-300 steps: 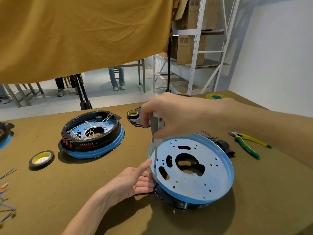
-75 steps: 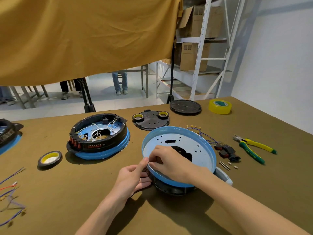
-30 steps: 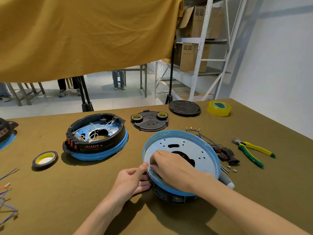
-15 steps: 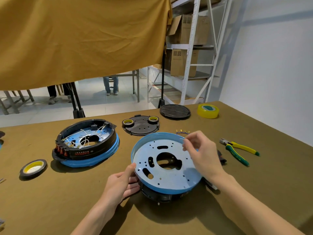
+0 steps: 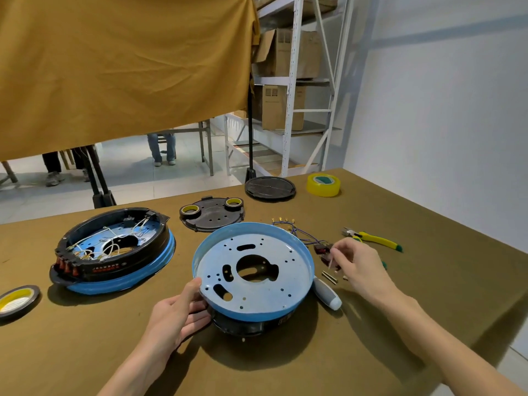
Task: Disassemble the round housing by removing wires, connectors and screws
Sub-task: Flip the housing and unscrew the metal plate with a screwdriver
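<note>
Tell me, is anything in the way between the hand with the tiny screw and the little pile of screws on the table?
Nothing visible blocks it. The right hand pinches a small screw just above the loose screws, beside the connectors.

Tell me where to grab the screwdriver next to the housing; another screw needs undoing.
Grip the screwdriver by its grey and white handle, coming from the right and above. Its shaft end is tucked beside the round housing, so only the handle lies exposed, its rounded butt pointing toward the right hand.

Table (image 5: pixel 428 295) — housings (image 5: pixel 251 281), tape (image 5: pixel 323 184), pliers (image 5: pixel 374 239).
</note>
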Motion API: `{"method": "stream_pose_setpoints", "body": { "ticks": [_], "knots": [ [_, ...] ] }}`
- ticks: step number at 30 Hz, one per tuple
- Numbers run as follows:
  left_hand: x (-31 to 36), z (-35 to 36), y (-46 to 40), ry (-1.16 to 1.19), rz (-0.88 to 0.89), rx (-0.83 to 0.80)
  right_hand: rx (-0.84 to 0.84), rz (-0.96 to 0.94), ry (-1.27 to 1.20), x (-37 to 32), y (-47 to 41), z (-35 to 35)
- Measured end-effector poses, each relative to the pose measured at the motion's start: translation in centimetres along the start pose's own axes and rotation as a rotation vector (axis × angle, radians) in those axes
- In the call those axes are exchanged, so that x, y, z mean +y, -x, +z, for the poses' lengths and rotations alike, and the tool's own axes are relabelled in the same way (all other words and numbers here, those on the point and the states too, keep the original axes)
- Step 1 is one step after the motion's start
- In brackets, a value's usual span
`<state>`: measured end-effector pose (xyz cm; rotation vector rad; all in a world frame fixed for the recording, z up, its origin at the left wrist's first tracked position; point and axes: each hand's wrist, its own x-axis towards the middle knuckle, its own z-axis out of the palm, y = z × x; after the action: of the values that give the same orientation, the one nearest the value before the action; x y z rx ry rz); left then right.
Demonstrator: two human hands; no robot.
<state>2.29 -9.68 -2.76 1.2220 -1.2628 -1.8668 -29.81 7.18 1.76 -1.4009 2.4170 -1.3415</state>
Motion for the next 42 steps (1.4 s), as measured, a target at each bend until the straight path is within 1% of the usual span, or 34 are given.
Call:
{"method": "stream_pose_setpoints", "body": {
  "ticks": [2, 5, 7, 9, 11, 14, 16, 17, 18, 19, 22, 24, 26, 28, 30, 32, 35, 37, 40, 42],
  "knots": [
    [0.0, 0.0, 0.0, -0.004, -0.007, -0.009, -0.118, -0.016, 0.134, 0.5, -0.4, 0.0],
    [-0.1, -0.1, 0.0, -0.003, -0.018, -0.014, -0.287, -0.082, 0.406, 0.9, -1.1, 0.7],
    [0.0, -0.3, -0.1, 0.004, -0.033, -0.016, -0.348, -0.102, 0.479, 0.8, -1.7, 1.3],
    [0.0, -0.4, -0.1, 0.007, -0.055, -0.026, -0.369, -0.113, 0.492, 0.6, -2.2, 1.5],
    [0.2, -0.4, -0.1, 0.017, -0.071, -0.04, -0.329, -0.103, 0.466, 0.4, -2.6, 1.4],
    [0.4, -0.5, -0.2, 0.04, -0.101, -0.054, -0.097, -0.119, 0.308, -0.8, -2.5, 1.0],
    [0.5, -0.4, -0.2, 0.049, -0.122, -0.062, 0.006, -0.191, 0.19, -2.6, -1.9, 1.3],
    [0.6, -0.3, -0.2, 0.054, -0.128, -0.064, 0.003, -0.247, 0.146, -3.7, -1.5, 1.6],
    [0.6, -0.3, -0.1, 0.062, -0.133, -0.068, -0.042, -0.305, 0.116, -4.9, -1.0, 2.0],
    [0.6, -0.3, 0.0, 0.073, -0.14, -0.074, -0.128, -0.35, 0.096, -6.2, -0.4, 2.5],
    [0.6, -0.4, 0.2, 0.151, -0.177, -0.093, -0.504, -0.402, 0.106, -9.7, 1.3, 3.8],
    [0.6, -0.4, 0.5, 0.214, -0.209, -0.109, -0.684, -0.443, 0.234, -11.4, 2.0, 4.8],
    [0.6, -0.6, 0.9, 0.263, -0.232, -0.125, -0.741, -0.495, 0.391, -12.7, 2.4, 5.4],
    [0.6, -0.6, 1.2, 0.323, -0.254, -0.124, -0.71, -0.585, 0.543, -13.4, 2.6, 5.9],
    [0.8, -0.6, 1.5, 0.379, -0.276, -0.116, -0.68, -0.651, 0.606, -13.7, 3.0, 6.3],
    [1.0, -0.4, 1.9, 0.432, -0.298, -0.119, -0.648, -0.677, 0.561, -13.9, 3.3, 6.4],
    [0.9, 0.1, 2.4, 0.542, -0.334, -0.181, -0.5, -0.741, 0.525, -14.3, 3.3, 6.0],
    [0.6, 0.3, 2.5, 0.578, -0.335, -0.213, -0.469, -0.732, 0.522, -14.5, 3.2, 5.6],
    [0.4, 0.5, 2.6, 0.61, -0.295, -0.24, -0.49, -0.678, 0.507, -14.3, 3.1, 5.4],
    [0.4, 0.6, 2.6, 0.584, -0.253, -0.257, -0.496, -0.655, 0.5, -14.1, 3.1, 5.3]
  ]
}}
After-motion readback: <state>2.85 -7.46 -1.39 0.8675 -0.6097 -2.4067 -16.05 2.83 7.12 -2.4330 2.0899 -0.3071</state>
